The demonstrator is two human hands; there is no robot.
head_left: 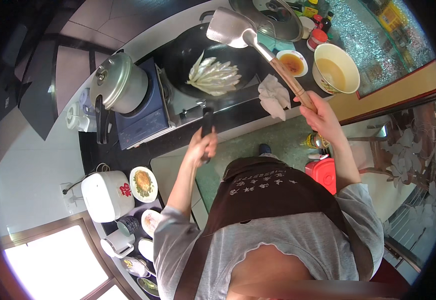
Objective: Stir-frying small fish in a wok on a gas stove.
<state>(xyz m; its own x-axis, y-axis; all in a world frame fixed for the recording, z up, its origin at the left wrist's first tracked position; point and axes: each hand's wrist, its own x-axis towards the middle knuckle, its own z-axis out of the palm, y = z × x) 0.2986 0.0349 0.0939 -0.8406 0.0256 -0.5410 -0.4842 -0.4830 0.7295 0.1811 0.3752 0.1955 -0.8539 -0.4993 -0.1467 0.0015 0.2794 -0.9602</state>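
Observation:
My left hand (202, 145) is closed round the black handle of a wok (180, 48). Inside the wok lies a fanned cluster of small silvery fish (216, 75). In my right hand (317, 114) is the wooden handle of a metal wok spatula (229, 28), its blade raised over the far right part of the wok. A crumpled white cloth or paper (274, 95) lies on the counter edge, between the wok and my right hand. Beyond the spatula handle sits a small bowl of brown sauce (292, 64), beside a large bowl of yellowish liquid (330, 73).
A pressure cooker (122, 84) stands on a blue cooktop (143, 127) at the left. A glass lid (285, 22) and seasoning jars (317, 37) are at the back right. Along the left counter are a white appliance (107, 195) and plates of food (143, 183). A red bin (322, 174) is below.

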